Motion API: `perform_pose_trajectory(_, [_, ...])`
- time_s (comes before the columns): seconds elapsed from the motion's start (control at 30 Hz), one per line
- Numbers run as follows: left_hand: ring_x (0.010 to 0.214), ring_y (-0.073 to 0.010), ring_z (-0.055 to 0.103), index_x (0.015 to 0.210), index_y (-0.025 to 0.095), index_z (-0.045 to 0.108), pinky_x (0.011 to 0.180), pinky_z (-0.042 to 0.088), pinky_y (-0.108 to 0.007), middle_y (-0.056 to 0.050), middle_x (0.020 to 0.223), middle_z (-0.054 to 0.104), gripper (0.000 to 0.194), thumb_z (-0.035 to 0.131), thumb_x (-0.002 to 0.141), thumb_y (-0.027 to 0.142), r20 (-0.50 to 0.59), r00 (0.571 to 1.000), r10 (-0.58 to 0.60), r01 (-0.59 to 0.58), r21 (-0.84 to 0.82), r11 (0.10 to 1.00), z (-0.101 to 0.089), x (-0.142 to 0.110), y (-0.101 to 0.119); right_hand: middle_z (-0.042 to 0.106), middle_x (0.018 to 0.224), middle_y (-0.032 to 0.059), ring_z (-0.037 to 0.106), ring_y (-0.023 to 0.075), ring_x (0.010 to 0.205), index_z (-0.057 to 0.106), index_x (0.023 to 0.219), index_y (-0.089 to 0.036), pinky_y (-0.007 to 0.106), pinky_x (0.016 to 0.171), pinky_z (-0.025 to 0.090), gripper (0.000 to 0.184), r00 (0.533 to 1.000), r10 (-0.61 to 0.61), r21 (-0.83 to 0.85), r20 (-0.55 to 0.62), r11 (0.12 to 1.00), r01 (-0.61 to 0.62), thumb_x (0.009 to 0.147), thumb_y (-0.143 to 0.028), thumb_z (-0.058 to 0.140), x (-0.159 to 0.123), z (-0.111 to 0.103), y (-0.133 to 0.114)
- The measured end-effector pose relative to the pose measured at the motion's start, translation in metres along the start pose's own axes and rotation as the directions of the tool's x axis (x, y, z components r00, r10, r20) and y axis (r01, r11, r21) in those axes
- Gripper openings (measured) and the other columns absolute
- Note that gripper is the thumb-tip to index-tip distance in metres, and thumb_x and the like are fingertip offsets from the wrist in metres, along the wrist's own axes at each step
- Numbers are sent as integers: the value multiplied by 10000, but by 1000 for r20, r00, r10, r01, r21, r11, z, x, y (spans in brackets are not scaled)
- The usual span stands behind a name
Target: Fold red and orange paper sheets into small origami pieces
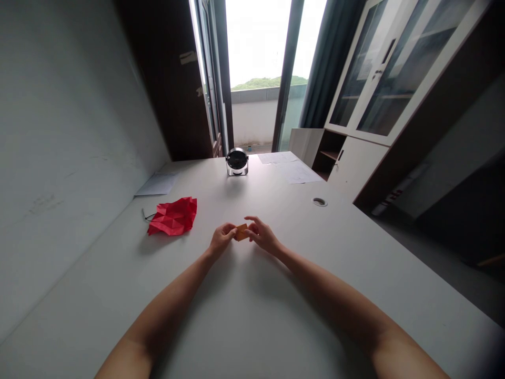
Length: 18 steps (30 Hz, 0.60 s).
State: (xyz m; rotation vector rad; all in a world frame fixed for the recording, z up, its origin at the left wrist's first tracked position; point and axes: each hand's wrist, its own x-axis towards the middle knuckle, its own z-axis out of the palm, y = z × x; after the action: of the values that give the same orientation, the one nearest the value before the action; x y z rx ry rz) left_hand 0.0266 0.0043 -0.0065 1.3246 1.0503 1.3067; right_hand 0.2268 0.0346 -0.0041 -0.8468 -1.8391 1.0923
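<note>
A small orange piece of folded paper (242,232) is held up between my two hands, just above the white table. My left hand (222,238) pinches its left side between thumb and fingers. At its right edge, my right hand (263,236) has the thumb over the paper, with the index finger raised and stretched out above it. The other right fingers are curled and partly hidden. Off to the left lies a crumpled, creased sheet of red paper (173,217).
A thin dark cord or wire (147,215) pokes out beside the red paper. Farther back stands a round black-and-silver device (237,161) on a bracket. White sheets (298,172) lie at the far right, another stack (158,183) by the wall. The tabletop has a round hole (319,202).
</note>
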Motion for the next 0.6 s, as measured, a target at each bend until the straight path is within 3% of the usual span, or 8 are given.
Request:
perform_pose_trajectory(0.07, [670,-158,643,860,137,644,637,513,-272,-29,734,676,324,728,799,444,-10,1000,20,-20,5,1000,-1,1,-2,644,702,-28,586,124,556,576,1220,-214,244,555,472,424,998,51,-21,44,999,-50,841,-385,657,1,2,5])
perform_pose_trajectory(0.2, [664,-154,645,862,139,644,647,524,-277,-31,753,683,351,732,793,471,-14,1000,26,-26,7,1000,-1,2,-7,662,696,7,597,125,575,614,886,-183,241,552,466,188,995,76,9,67,997,-76,869,-369,602,3,4,11])
perform_pose_trajectory(0.43, [670,-149,627,869,150,679,643,501,-259,-33,741,681,341,706,828,487,12,998,59,-60,108,992,-2,1,-7,627,598,-13,559,112,510,543,730,-197,223,512,405,256,994,92,-70,67,994,-87,888,-394,585,0,1,5])
perform_pose_trajectory(0.6, [660,-148,619,855,171,712,646,479,-251,-17,696,669,304,673,858,472,62,993,96,-111,307,945,-4,-2,-5,606,572,-4,520,113,513,603,737,-189,229,525,381,357,998,54,-113,26,992,-51,938,-472,519,-1,1,1])
